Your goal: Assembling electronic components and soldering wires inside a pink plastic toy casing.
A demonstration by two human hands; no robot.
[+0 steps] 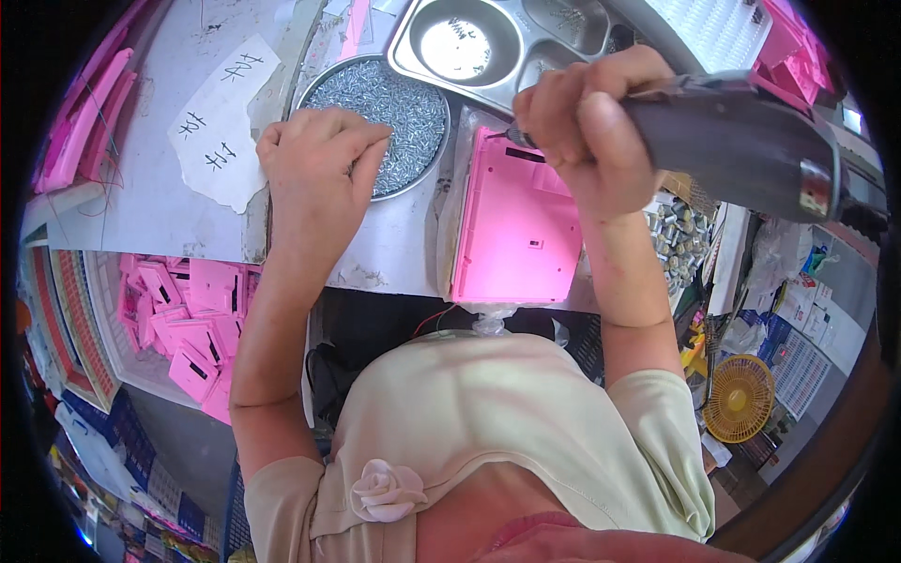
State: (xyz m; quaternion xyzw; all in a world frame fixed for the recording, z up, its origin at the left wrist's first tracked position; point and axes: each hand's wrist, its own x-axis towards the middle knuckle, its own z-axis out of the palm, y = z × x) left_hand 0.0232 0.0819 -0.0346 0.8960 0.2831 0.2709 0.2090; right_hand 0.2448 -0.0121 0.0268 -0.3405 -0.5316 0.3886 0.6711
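Observation:
My right hand [601,127] is wrapped round a dark grey electric screwdriver [737,141], held nearly level. The tool's tip points left, over the upper edge of a pink plastic panel [511,235]. This flat panel lies at the table's near edge and has small slots in its face. To its left, a round metal bowl [389,197] is full of small silvery screws [404,127]. Over the bowl's left side is my left hand [324,174], its thumb and fingers pinched together. Whatever the pinch may hold is too small to make out.
Beyond the bowl stands a metal compartment tray [514,68]. A torn sheet of paper [230,141] lies at left. Pink parts [192,324] fill a crate below the table's left side. Small metal cylinders [678,235] are heaped at right, above a yellow basket [740,399].

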